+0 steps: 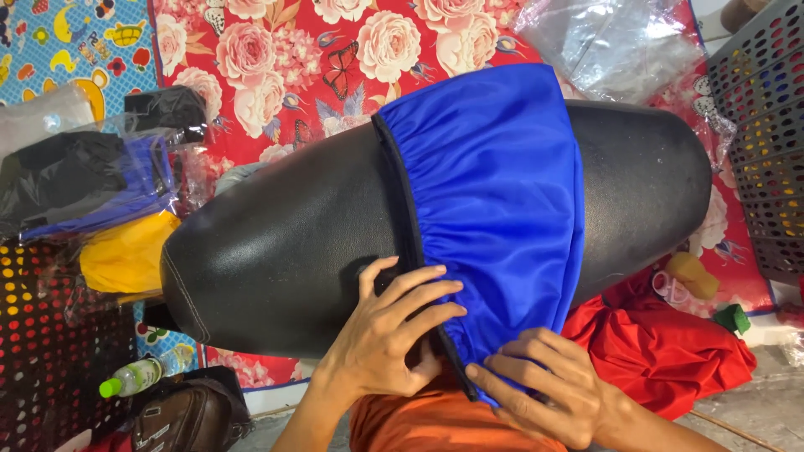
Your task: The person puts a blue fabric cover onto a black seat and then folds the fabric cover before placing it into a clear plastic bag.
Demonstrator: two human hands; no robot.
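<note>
A long black leather seat (276, 243) lies across my lap over a floral red mat. A gathered blue fabric cover (494, 192) with a black elastic edge is wrapped around the seat's middle. My left hand (394, 331) presses on the seat at the cover's black edge, fingers spread and curled over the hem. My right hand (544, 385) pinches the lower edge of the blue cover near the seat's underside.
Red fabric (670, 351) is bunched at lower right. Plastic-bagged black, blue and yellow cloths (100, 201) pile at left. A grey perforated basket (766, 134) stands at right, a dark one (50, 335) at lower left with a green-capped bottle (134, 377) and brown bag (180, 418).
</note>
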